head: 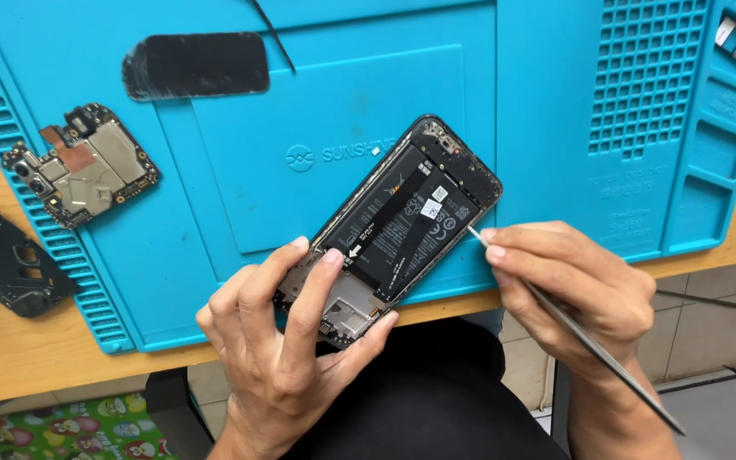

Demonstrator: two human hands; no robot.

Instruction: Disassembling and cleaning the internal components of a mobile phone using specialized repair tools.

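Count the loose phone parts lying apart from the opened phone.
3: a metal-shielded green circuit board on the blue mat's left, a black plastic frame piece on the wooden table beside it, and a flat black oval strip at the mat's top. Others may be hidden.

Bright, even daylight fills the view, and colours look strong, above all on the blue mat point(555, 111). Shadows are soft and short, lying just under the hands and beside the loose parts. A faint sheen sits on the opened phone point(406, 213). Focus is sharp at the centre, while the floor at the bottom edge is slightly soft.
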